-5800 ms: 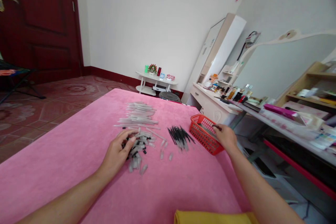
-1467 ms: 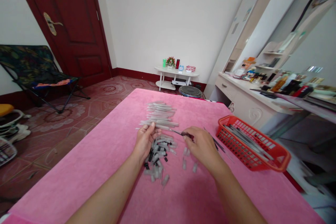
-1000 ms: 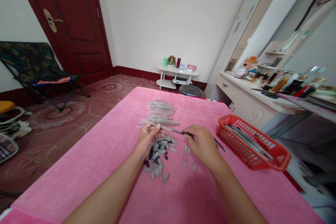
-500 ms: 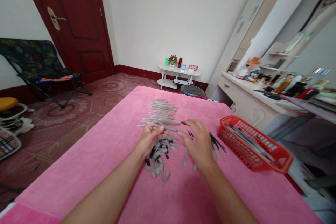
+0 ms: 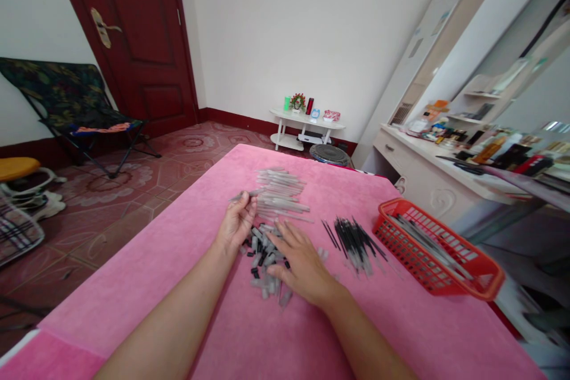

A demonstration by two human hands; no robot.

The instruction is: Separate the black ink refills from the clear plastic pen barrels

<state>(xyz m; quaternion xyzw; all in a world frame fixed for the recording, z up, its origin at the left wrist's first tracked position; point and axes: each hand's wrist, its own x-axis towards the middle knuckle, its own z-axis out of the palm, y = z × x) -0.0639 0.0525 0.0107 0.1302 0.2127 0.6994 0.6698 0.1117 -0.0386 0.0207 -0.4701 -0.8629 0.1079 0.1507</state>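
My left hand [image 5: 237,221] is closed around a slim grey tube like a pen barrel [image 5: 236,196], which points out to the left. Its fingers are near the left side of a stack of translucent pale tubes [image 5: 285,181]. Lower down, my right hand [image 5: 299,254] lies with its fingers apart over a heap of small clear caps [image 5: 268,259] and short black plugs [image 5: 255,272], touching the heap and covering part of it. To its right is a fan of thin black rods with clear ends [image 5: 354,237].
An orange-red plastic basket [image 5: 439,255] at the table's right side holds several long grey sticks. The table has a pink cloth [image 5: 178,285]. A cluttered dressing table [image 5: 449,172] stands on the right, a folding chair [image 5: 84,101] on the left.
My right hand has moved left and down onto the heap of caps, away from the tube. My left hand has shifted left, still holding the tube. The black rods are now uncovered.
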